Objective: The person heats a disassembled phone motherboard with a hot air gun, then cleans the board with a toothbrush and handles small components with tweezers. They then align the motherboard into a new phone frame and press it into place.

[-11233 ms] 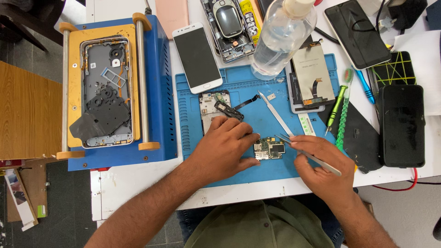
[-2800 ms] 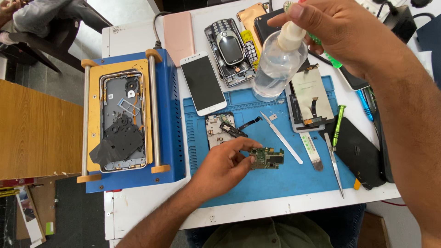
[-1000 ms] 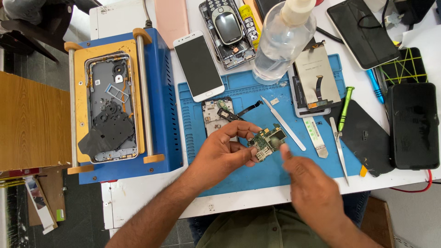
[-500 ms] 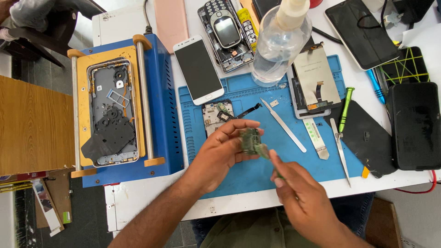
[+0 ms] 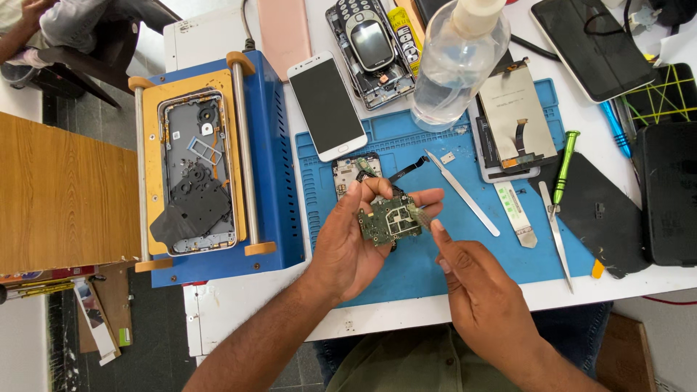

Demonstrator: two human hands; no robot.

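Observation:
My left hand holds a small green circuit board by its edges, lifted above the blue work mat. My right hand is just right of it, with thumb and forefinger pinched at the board's right edge; whether something small sits between those fingertips I cannot tell. A second small board with a black flex cable lies on the mat behind my left fingers.
A blue machine holding an opened phone frame stands at left. A white phone, clear spray bottle, keypad phone, screen part, tweezers, green screwdriver and dark phones crowd the back and right.
My right hand came back from the spray bottle down to the board. My left hand lifted and turned the board, which now faces up towards me.

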